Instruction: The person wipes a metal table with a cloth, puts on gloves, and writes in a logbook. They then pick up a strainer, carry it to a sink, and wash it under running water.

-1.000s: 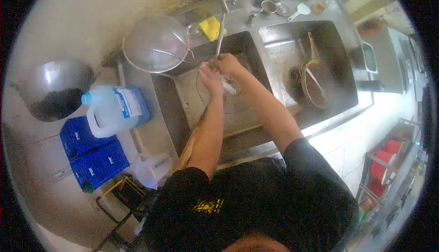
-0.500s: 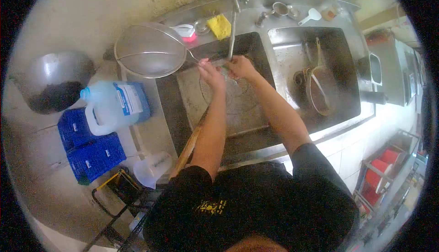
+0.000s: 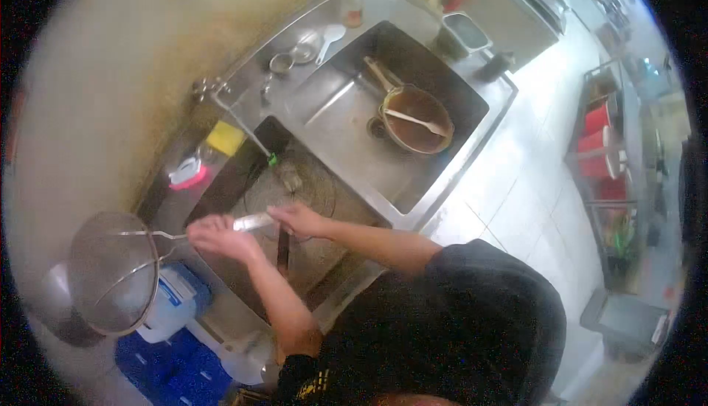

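A large wire-mesh strainer [image 3: 114, 277] reaches out to the left, over the big plastic jug [image 3: 173, 303]. My left hand [image 3: 225, 238] is wrapped round its wire neck, close to the pale handle [image 3: 252, 221]. At the handle's other end my right hand [image 3: 301, 221] has its fingers closed on it. Both hands are above the left sink basin [image 3: 346, 210], where a round wire or glass shape shows faintly on the bottom. The faucet spout [image 3: 247, 132] ends in a green tip just beyond my hands.
A pan [image 3: 420, 122] with brown contents and a pale spatula sits in the right basin [image 3: 339, 115]. A yellow sponge [image 3: 226, 139], a pink-and-white brush [image 3: 188, 174], a white scoop [image 3: 332, 41] and small cups line the back ledge. Blue crates [image 3: 173, 365] stand at lower left.
My view has turned to the right. Both hands have moved from beside the faucet toward me, the strainer swinging left and lower with them. More of its handle now shows between the hands.
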A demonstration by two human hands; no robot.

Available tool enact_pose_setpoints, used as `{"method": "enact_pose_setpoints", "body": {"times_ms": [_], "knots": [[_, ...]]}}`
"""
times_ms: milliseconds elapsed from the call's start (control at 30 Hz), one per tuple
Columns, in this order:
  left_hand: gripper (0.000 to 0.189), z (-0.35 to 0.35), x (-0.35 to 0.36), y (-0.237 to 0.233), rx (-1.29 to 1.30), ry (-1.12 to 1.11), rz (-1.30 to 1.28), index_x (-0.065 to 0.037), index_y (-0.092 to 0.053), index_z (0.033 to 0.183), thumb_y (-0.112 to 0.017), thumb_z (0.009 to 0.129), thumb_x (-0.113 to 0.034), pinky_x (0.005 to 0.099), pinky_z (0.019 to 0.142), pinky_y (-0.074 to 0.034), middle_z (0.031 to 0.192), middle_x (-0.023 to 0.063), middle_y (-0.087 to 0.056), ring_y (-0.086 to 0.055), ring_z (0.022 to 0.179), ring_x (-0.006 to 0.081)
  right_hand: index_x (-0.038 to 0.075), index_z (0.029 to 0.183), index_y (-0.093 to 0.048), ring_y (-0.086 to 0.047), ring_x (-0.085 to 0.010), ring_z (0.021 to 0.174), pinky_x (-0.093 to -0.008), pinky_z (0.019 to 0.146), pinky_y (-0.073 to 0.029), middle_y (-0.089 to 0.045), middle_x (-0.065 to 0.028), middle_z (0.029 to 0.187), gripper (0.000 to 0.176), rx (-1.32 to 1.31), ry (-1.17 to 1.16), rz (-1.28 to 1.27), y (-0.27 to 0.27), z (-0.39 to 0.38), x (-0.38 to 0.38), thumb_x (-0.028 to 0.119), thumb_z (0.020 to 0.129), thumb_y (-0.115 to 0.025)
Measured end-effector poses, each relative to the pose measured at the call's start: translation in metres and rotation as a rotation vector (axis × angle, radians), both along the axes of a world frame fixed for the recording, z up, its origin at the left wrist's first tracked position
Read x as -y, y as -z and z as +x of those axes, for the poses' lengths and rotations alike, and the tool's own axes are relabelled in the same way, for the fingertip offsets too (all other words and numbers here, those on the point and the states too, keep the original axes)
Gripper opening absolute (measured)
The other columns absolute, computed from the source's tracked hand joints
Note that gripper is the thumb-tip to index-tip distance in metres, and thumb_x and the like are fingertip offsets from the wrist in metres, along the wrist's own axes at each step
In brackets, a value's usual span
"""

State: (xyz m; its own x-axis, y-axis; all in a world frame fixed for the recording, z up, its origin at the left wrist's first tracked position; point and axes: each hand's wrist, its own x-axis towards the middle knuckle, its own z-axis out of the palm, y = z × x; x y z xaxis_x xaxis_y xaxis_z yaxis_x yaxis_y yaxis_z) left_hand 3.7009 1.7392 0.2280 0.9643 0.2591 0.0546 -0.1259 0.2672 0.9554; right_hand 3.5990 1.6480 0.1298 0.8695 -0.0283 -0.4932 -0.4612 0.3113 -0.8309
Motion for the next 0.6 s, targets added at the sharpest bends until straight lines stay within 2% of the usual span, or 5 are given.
{"method": "enact_pose_setpoints", "body": {"times_ms": [67, 133, 200, 300, 600], "knots": [[0.035, -0.001, -0.006, -0.007, 0.015, 0.03, -0.035, -0.014, -0.038, 0.086, -0.033, 0.103, -0.045, 0.0242, 0.048, -0.024, 0.068, -0.0023, -0.03, -0.029, 0.055, 0.0072, 0.004, 0.098, -0.063, -0.063, -0.0196, 0.058, -0.032, 0.056, -0.052, -0.065, -0.009, 0.072, 0.04, 0.185, 0.03, -0.258, 0.014, -0.033, 0.019, 0.043, 0.092, -0.059], [0.036, -0.002, -0.018, -0.013, 0.013, 0.137, -0.039, -0.014, -0.036, 0.085, -0.032, 0.103, -0.045, 0.0244, 0.048, -0.024, 0.067, -0.0029, -0.029, -0.028, 0.053, 0.0077, 0.005, 0.106, -0.063, -0.065, -0.0233, 0.07, -0.0373, 0.066, -0.053, -0.067, -0.0093, 0.08, 0.029, 0.374, 0.217, -0.909, 0.016, -0.071, 0.084, 0.029, 0.09, -0.063], [0.039, -0.012, -0.025, -0.016, 0.018, 0.14, 0.052, -0.014, -0.035, 0.082, -0.032, 0.103, -0.046, 0.0246, 0.046, -0.023, 0.065, -0.0033, -0.028, -0.026, 0.052, 0.0081, 0.005, 0.11, -0.063, -0.063, -0.0278, 0.096, -0.0379, 0.084, -0.049, -0.066, -0.0136, 0.105, 0.029, 0.1, 0.405, -0.998, -0.005, -0.108, 0.2, 0.013, 0.082, -0.062], [0.044, -0.036, -0.013, -0.017, 0.002, -0.076, 0.231, -0.014, -0.033, 0.078, -0.032, 0.102, -0.05, 0.0245, 0.044, -0.022, 0.063, -0.0033, -0.026, -0.025, 0.051, 0.0082, 0.003, 0.105, -0.064, -0.062, -0.0386, 0.095, -0.0438, 0.086, -0.048, -0.065, -0.0208, 0.097, 0.026, 0.156, 0.946, -1.426, -0.045, -0.158, 0.383, 0.005, 0.08, -0.057], [0.048, -0.091, 0.043, 0.007, 0.058, -0.287, 0.338, -0.015, -0.031, 0.074, -0.031, 0.1, -0.055, 0.0262, 0.043, -0.021, 0.06, -0.003, -0.025, -0.025, 0.048, 0.0099, 0.004, 0.108, -0.062, -0.063, -0.0372, 0.099, -0.0451, 0.085, -0.049, -0.066, -0.0195, 0.104, 0.029, -0.458, 0.044, -1.44, 0.073, -0.2, 0.719, 0.01, 0.08, -0.056]]}}
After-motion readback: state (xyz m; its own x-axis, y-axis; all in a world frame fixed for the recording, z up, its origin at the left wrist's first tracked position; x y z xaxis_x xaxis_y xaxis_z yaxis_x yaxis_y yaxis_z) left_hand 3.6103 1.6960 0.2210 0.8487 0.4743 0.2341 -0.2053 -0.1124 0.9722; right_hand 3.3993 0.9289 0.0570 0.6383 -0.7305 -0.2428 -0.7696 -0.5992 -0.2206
